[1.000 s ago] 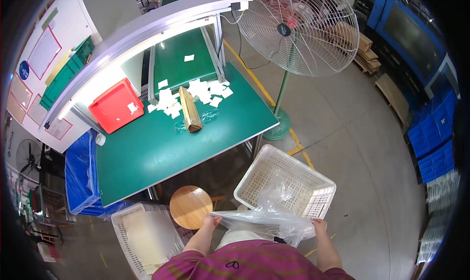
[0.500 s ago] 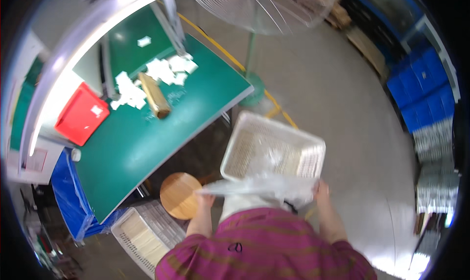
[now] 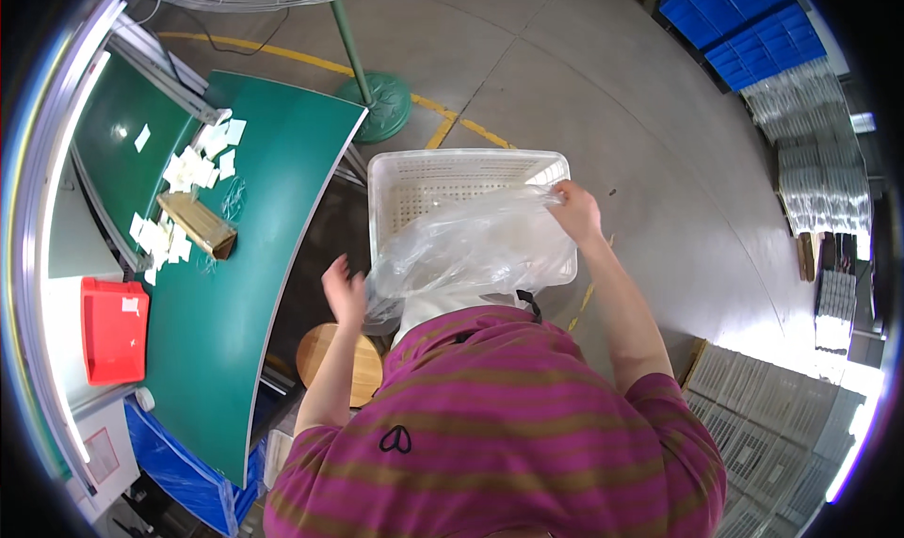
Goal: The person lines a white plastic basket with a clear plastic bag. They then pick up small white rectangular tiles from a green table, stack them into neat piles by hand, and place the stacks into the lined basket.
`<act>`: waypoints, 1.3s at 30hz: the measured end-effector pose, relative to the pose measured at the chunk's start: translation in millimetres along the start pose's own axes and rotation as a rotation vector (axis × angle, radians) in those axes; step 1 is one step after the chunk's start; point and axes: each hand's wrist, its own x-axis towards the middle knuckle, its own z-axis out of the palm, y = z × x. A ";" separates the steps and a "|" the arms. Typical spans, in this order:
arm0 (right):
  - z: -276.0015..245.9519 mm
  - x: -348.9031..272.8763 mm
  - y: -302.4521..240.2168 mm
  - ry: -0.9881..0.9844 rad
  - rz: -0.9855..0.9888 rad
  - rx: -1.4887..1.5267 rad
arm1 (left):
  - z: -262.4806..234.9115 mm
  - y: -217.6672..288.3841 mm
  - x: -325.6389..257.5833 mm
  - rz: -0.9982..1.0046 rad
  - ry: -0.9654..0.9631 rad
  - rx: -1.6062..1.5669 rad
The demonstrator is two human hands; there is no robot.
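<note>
Right grip (image 3: 574, 211) pinches clear plastic film (image 3: 480, 237); left grip (image 3: 345, 291) half-open, apparently empty; between grips, film part-covers white perforated plastic basket (image 3: 411, 192); far side uncovered

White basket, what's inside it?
Clear plastic, pinched by your right hand, covers much of the basket. Beyond the plastic, the basket's perforated far wall shows. Anything beneath the plastic is covered, so I can't tell what, if anything, lies there.
</note>
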 end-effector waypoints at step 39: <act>3.1 -98.5 56.0 -0.215 -0.071 -0.512 | -56.7 61.2 26.5 0.638 -0.448 0.419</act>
